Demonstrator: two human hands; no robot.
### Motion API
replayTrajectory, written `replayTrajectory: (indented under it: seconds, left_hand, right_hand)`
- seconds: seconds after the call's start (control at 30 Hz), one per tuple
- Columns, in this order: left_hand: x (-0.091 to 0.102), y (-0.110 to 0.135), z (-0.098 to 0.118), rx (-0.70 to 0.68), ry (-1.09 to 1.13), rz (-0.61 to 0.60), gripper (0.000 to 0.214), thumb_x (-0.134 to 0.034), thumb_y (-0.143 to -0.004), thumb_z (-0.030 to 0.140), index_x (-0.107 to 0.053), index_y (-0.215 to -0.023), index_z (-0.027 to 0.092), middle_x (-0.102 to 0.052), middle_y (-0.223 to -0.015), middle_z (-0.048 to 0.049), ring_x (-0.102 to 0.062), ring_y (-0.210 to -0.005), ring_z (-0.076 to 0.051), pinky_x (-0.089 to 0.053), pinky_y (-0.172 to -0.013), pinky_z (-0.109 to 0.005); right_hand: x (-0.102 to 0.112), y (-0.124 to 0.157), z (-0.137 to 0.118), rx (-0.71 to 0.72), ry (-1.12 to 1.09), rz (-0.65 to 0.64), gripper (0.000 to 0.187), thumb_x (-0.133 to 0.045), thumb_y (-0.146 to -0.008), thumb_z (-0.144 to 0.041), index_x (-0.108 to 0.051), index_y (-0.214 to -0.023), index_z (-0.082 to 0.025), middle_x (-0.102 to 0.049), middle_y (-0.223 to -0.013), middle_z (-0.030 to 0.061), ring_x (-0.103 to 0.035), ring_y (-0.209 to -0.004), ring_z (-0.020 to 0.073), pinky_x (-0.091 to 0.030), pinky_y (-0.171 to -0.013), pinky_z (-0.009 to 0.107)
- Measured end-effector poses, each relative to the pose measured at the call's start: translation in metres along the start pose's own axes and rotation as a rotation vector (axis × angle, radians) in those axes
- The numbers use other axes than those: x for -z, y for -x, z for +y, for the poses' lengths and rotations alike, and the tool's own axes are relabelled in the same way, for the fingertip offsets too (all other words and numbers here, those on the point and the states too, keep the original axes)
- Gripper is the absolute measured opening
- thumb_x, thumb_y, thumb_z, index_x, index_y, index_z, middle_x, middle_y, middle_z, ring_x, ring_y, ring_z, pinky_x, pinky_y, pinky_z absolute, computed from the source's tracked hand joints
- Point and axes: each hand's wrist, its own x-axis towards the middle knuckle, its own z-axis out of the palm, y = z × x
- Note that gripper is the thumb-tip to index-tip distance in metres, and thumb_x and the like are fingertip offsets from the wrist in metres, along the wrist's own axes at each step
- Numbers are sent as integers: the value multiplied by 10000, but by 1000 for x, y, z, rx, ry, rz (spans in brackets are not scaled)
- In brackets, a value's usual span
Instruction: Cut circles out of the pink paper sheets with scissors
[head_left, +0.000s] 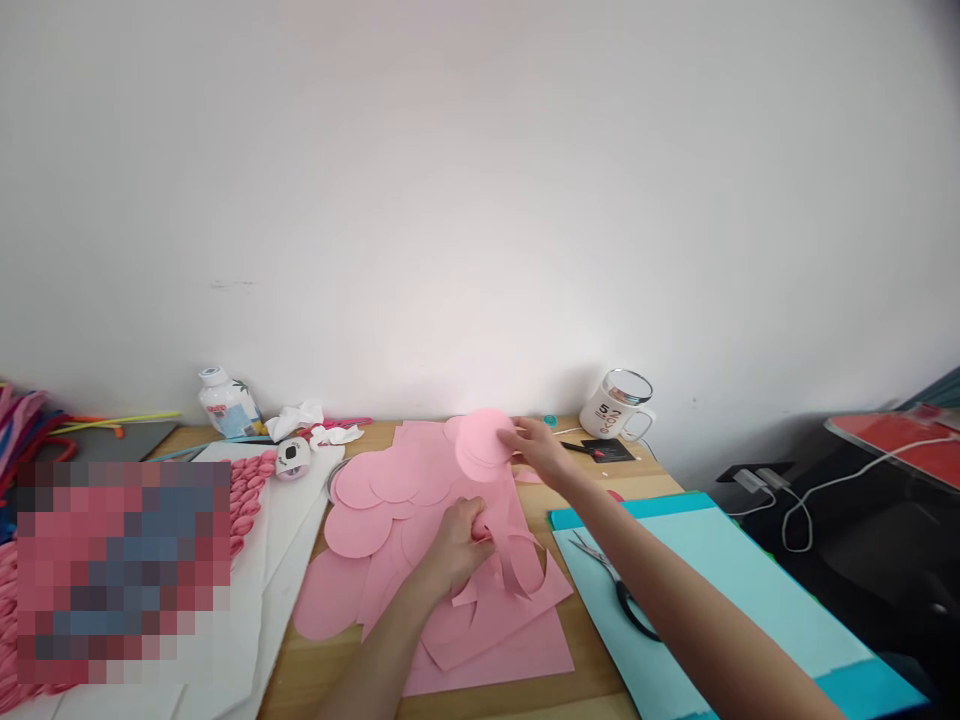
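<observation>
My right hand [541,452] pinches a pink paper circle [484,440] by its edge and holds it above the wooden table [585,680]. My left hand [454,548] is closed on pink paper scraps [517,570] lying on a pile of pink sheets [495,650]. Several cut pink circles [367,505] overlap on the table to the left of both hands.
Black-handled scissors [619,590] lie on a turquoise sheet [720,590] at the right. A white mug [619,405] and a dark card [609,450] stand at the back. At the left are a white bottle [225,402], crumpled tissue [300,418], a small punch [292,457] and white sheets [277,560].
</observation>
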Motion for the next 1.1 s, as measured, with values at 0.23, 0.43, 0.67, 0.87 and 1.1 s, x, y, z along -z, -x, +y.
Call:
replayTrajectory:
  seconds: [0.23, 0.43, 0.67, 0.87, 1.1]
  left_hand:
    - [-1, 0, 1, 33, -24, -6, 287, -487, -536, 13, -276, -541, 208, -351, -636, 42, -376, -637, -132, -250, -557, -246]
    - [-2, 0, 3, 72, -51, -7, 307, -483, -535, -6, -265, -530, 208, -338, -636, 44, -375, -629, -129, -246, -547, -243]
    - [-2, 0, 3, 77, -79, -22, 341, -497, -547, -20, -244, -542, 209, -330, -638, 47, -358, -626, -121, -247, -556, -241]
    - [-3, 1, -4, 75, -86, -23, 356, -479, -539, -31, -218, -556, 210, -320, -652, 48, -345, -623, -112, -247, -538, -229]
    - [-4, 0, 1, 89, -75, -21, 323, -514, -548, -12, -272, -543, 202, -342, -657, 49, -369, -629, -111, -256, -546, -224]
  right_hand:
    - [-60, -37, -5, -31, 264, -91, 211, -548, -908, -274, -588, -1067, -141, -639, -1004, 59, -639, -812, 166, -550, -696, 336]
    - [-41, -69, 4, -104, 560, -1, 287, -549, -906, -271, -542, -1172, -161, -565, -1190, 88, -593, -995, 225, -507, -828, 428]
    - [-42, -94, 11, -260, 650, 8, 296, -554, -904, -275, -538, -1174, -155, -568, -1182, 88, -597, -986, 225, -512, -817, 426]
    - [-37, -98, 18, -327, 523, -16, 286, -554, -904, -274, -545, -1162, -152, -579, -1161, 84, -606, -964, 219, -520, -800, 413]
    - [-33, -86, 18, -297, 295, 57, 278, -549, -907, -273, -547, -1159, -155, -580, -1160, 83, -605, -962, 216, -520, -802, 412]
